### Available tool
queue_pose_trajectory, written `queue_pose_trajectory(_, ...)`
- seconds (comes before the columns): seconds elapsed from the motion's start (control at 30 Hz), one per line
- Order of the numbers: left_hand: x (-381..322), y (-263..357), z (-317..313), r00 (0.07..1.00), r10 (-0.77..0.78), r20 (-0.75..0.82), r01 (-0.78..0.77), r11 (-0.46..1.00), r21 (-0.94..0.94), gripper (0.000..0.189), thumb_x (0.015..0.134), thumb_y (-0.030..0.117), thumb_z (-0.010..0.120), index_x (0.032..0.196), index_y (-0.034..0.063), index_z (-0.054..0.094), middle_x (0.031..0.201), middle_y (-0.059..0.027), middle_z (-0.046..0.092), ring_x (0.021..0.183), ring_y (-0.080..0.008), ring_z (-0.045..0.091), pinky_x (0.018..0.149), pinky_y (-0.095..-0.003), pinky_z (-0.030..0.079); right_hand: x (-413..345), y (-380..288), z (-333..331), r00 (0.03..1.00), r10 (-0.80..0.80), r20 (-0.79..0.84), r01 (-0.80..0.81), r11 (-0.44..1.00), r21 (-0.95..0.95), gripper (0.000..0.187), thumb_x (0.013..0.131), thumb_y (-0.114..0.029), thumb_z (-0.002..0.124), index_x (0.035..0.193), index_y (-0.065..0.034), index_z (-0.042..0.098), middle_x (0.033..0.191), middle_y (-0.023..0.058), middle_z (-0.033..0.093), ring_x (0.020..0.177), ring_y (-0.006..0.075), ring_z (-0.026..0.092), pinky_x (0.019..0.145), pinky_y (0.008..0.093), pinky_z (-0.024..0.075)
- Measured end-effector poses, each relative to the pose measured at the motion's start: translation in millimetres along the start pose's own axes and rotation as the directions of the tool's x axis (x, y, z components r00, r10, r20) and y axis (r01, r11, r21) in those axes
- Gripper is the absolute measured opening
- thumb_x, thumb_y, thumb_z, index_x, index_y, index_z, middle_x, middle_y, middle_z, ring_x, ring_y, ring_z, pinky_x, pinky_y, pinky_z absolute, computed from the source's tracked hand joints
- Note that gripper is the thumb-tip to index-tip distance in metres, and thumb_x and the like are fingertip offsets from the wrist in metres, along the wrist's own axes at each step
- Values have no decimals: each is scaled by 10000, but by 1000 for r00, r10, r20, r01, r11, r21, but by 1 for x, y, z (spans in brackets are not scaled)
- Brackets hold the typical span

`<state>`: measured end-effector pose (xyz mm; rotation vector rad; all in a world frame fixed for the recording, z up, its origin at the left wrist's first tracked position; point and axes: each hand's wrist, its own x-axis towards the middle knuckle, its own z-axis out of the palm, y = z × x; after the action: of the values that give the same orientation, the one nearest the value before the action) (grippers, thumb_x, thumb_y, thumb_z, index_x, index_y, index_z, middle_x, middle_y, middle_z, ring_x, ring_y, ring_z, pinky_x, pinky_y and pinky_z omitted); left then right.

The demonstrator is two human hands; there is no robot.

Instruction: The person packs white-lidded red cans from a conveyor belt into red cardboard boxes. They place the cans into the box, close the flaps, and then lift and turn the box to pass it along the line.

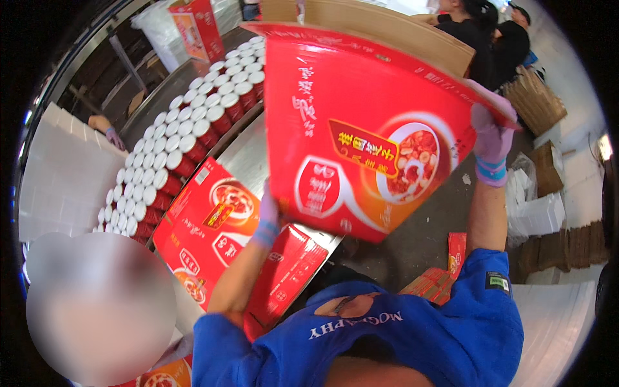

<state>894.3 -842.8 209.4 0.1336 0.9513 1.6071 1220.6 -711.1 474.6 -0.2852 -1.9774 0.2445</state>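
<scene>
A large red printed carton [358, 130], with brown cardboard flaps raised along its far edge, is held up and tilted between both hands. My right hand [491, 128], in a pale purple glove with a blue band at the wrist, grips its right upper corner. At the carton's lower left edge is my left hand [269, 210], gloved alike; its fingers are partly hidden behind the carton. More red printed cartons [215, 220] lie on the metal table beneath my left forearm. Beside them stand rows of red cans with white lids [174, 145].
Another person's gloved hand [115, 139] is beyond the cans. An upright red carton [198, 31] stands at the back left. Brown cardboard stacks [534, 101] and white foam pieces [539, 213] are at right. Two people stand at the top right; a blurred patch covers the lower left.
</scene>
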Motion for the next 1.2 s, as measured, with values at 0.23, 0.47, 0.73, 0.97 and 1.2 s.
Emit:
queue_pose_trajectory(0.23, 170, -59, 26, 937, 222, 269, -342, 440, 830, 598, 976, 474, 400, 1261, -28, 553, 1225, -144, 610, 1117, -211, 562, 955, -346, 434, -14, -4, 5, 943, -11, 334, 135, 927, -349, 345, 736, -200, 701, 1043, -45, 673, 1054, 123, 677, 1011, 308, 631, 933, 411, 462)
queue_pose_trajectory(0.47, 27, 57, -85, 719, 596, 357, -336, -152, 930, 550, 848, 420, 632, 1260, 67, 545, 1283, -194, 526, 1180, -331, 521, 984, -399, 425, -62, -88, 120, 903, -69, 424, 8, 989, 144, 222, 835, -229, 628, 1006, -88, 619, 991, 95, 633, 911, 237, 635, 858, 382, 498)
queue_pose_trajectory(0.73, -92, 197, -316, 129, 714, -689, 716, 414, 563, 1104, 725, 764, 526, 1450, -20, 244, 1422, -258, 390, 1327, -370, 381, 1088, -517, 273, -83, 31, 550, 373, 397, 838, -712, 702, -16, 961, 766, -584, 675, 1434, -14, 284, 1208, 265, 554, 1108, 339, 562, 951, 418, 430)
queue_pose_trajectory(0.97, -108, 184, -335, 182, 643, -744, 599, 528, 602, 927, 812, 625, 507, 1378, -87, 323, 1308, -261, 502, 1180, -342, 542, 974, -425, 442, -117, 32, 627, 418, 254, 872, -796, 566, 216, 718, 814, -314, 740, 1347, 10, 384, 1268, 174, 549, 1127, 243, 562, 929, 370, 486)
queue_pose_trajectory(1.2, -147, 208, -267, 299, 749, -592, 300, 515, 803, 1000, 806, 629, 520, 1452, -59, 190, 1424, -258, 382, 1279, -370, 447, 1048, -426, 375, -34, 37, 544, 421, 421, 803, -907, 196, 373, 526, 861, -314, 690, 1284, -75, 487, 1165, 76, 584, 1073, 205, 569, 847, 358, 518)
